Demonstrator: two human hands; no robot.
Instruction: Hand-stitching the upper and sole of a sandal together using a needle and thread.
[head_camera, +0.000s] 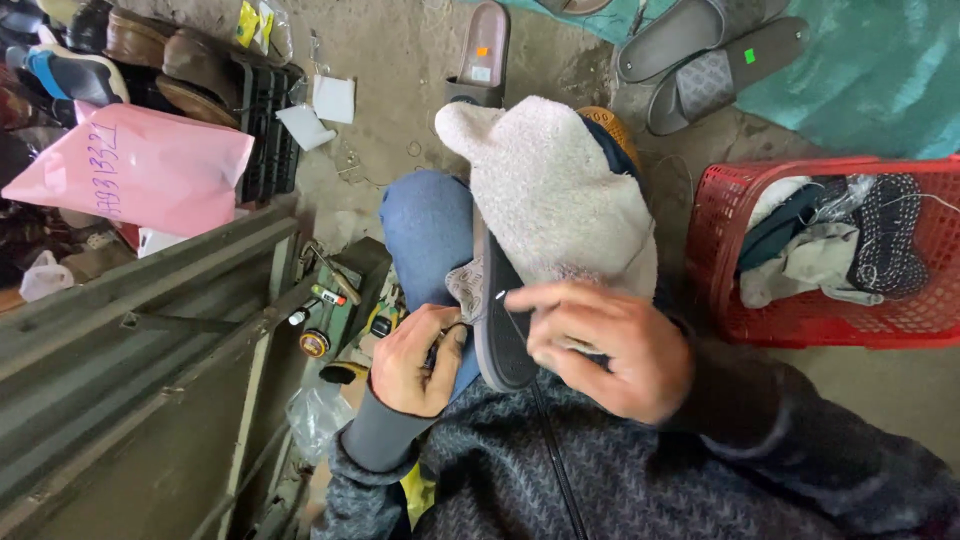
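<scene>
Hands apart: right hand (600, 345) pinching slipper (550, 200) sole edge; left hand (412, 362) fisted beside it

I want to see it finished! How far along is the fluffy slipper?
In hand: the right hand steadies the fluffy white slipper on the knee, fingers pinching thread at its dark sole; the left hand grips a small tool. How much seam is done or left is hidden.

L hand (412, 362) fisted low w/ thumb up, R hand (600, 345) curled, index finger pointing left.
</scene>
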